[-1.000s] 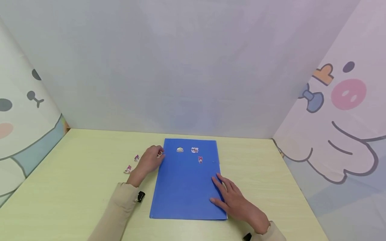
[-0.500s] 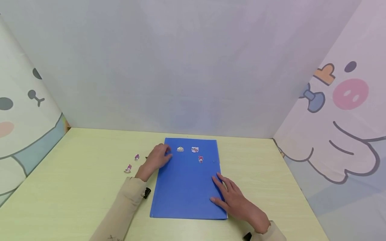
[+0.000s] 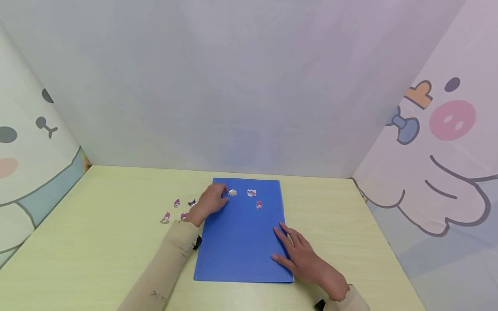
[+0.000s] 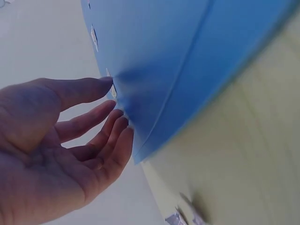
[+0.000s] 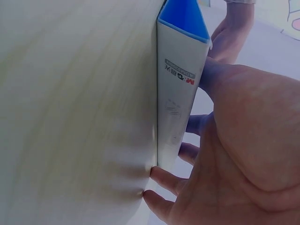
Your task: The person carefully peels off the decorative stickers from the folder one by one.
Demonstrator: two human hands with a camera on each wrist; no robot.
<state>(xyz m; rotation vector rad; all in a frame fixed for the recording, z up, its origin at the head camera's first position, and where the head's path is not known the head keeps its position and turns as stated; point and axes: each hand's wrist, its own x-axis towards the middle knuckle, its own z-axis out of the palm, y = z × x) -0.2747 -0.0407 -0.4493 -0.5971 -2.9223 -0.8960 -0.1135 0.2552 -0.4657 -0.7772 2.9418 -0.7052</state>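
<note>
A blue file box (image 3: pixel 241 242) lies flat on the table. My left hand (image 3: pixel 212 199) is over its far left part, thumb and fingers bent and apart. In the left wrist view a sticker (image 4: pixel 112 89) shows right by the thumb and index fingertips; I see nothing clearly held. On the cover are a yellow sticker (image 3: pixel 232 192) just right of those fingertips, a pink-and-white sticker (image 3: pixel 251 193) and a pink character sticker (image 3: pixel 259 205). My right hand (image 3: pixel 301 257) rests spread on the right edge, against the white printed side (image 5: pixel 178 89).
Left of the file box several stickers lie on the table (image 3: pixel 116 242): a purple one (image 3: pixel 177 203), a black-eared one (image 3: pixel 192 203), a pink one (image 3: pixel 165 218) and another pink one (image 3: pixel 183 217) beside the left wrist. A pale curtain (image 3: pixel 218 86) hangs behind.
My left hand has moved right, from the file box's left edge onto its cover, uncovering two stickers on the table. My right hand has stayed in place.
</note>
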